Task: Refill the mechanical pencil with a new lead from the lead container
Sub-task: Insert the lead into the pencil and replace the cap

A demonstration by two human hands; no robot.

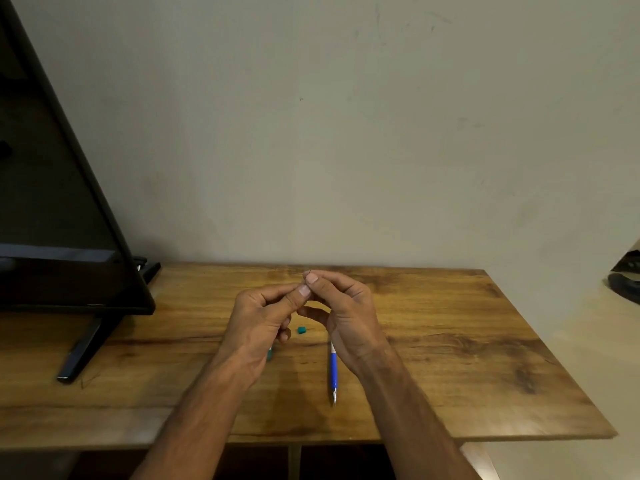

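Observation:
A blue and white mechanical pencil [333, 372] lies on the wooden table [450, 358], its metal tip toward me and its upper end hidden under my right hand. My left hand [263, 317] and my right hand [343, 313] are raised together above the table, thumbs and forefingers touching. A very thin dark lead [307, 276] shows between the fingertips of both hands. A small teal cap [302, 329] rests on the table between my hands. A teal lead container [269, 354] peeks out from under my left palm; whether that hand holds it is unclear.
A black monitor [59, 202] on a black stand [83, 348] fills the left side. A plain wall runs behind the table. A dark object [627, 278] sits at the far right edge, beyond the table.

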